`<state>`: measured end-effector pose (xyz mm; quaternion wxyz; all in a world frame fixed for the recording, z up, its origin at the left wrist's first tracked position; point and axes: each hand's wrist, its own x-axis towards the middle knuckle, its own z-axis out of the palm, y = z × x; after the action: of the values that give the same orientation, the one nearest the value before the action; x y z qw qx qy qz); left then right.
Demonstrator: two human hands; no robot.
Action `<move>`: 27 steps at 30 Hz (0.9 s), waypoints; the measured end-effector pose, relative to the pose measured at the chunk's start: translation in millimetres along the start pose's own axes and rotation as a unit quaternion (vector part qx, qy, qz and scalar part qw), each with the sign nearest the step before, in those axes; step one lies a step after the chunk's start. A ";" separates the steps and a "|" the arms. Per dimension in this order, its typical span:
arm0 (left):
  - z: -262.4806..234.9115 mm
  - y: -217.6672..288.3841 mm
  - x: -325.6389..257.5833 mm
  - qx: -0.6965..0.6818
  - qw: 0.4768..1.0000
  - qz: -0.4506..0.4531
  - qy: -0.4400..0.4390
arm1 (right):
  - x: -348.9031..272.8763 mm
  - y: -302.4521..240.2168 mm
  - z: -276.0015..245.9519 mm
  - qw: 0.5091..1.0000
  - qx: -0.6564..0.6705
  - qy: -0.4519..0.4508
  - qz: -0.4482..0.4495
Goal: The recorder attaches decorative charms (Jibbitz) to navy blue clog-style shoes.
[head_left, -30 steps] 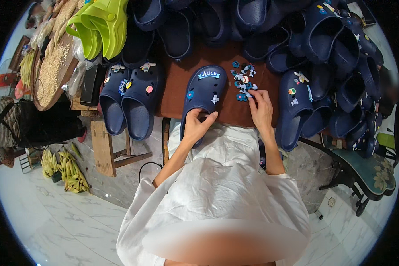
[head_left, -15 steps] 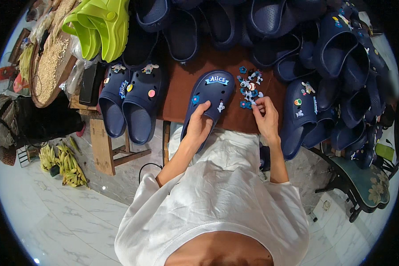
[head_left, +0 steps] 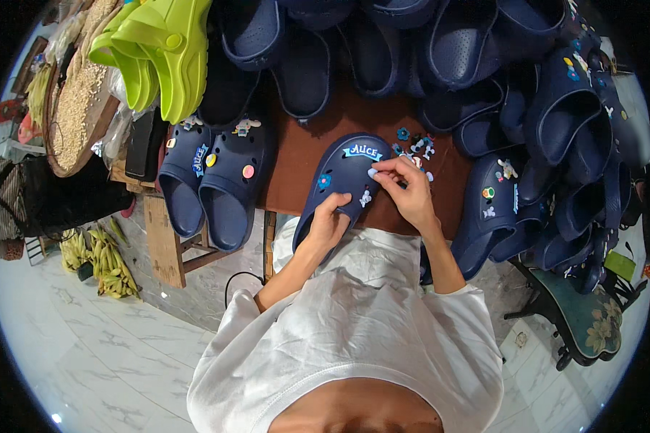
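Observation:
My left hand is closed round the side of a navy clog, thumb on its upper near the opening. The clog carries a blue banner charm, a blue flower charm and a small white figure charm. Over the clog's right edge, my right hand pinches a small pale shoe charm; its exact shape is partly hidden by the fingers. Behind that hand lies a pile of loose charms on the brown tabletop, in blue, white and black.
A pair of charm-covered navy clogs sits at the left, and another decorated clog at the right. Many navy clogs are heaped along the back. Lime-green clogs stand at the far left, above a wooden stool.
My right hand has moved from the charm pile leftward to the clog's edge, now with a pale charm in its fingertips. The left hand keeps its hold; the whole view has shifted slightly.

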<state>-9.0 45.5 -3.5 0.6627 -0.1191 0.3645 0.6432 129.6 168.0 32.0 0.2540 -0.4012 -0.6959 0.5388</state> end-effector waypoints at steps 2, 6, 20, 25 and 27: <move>1.1 0.8 0.3 0.000 1.000 -0.006 -0.003 | 2.7 -2.9 -2.7 0.999 -0.039 0.002 -0.018; -0.7 1.8 -1.0 0.026 0.999 -0.028 0.005 | 4.8 -7.5 -2.4 0.989 -0.130 0.022 -0.065; 5.5 5.0 -1.4 0.030 0.998 -0.047 0.041 | 18.2 -22.3 -11.5 0.938 -0.315 -0.079 -0.118; 13.1 2.1 -3.4 0.020 0.998 -0.031 0.054 | 18.0 -21.6 -5.9 0.952 -0.284 -0.048 -0.100; 13.9 2.9 -1.1 0.019 0.998 -0.029 0.045 | 12.3 -18.3 -0.8 0.960 -0.262 -0.029 -0.097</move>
<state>-7.0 53.8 7.8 0.6664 -0.1463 0.4023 0.6105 118.2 176.9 48.7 0.1700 -0.3686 -0.8554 0.3217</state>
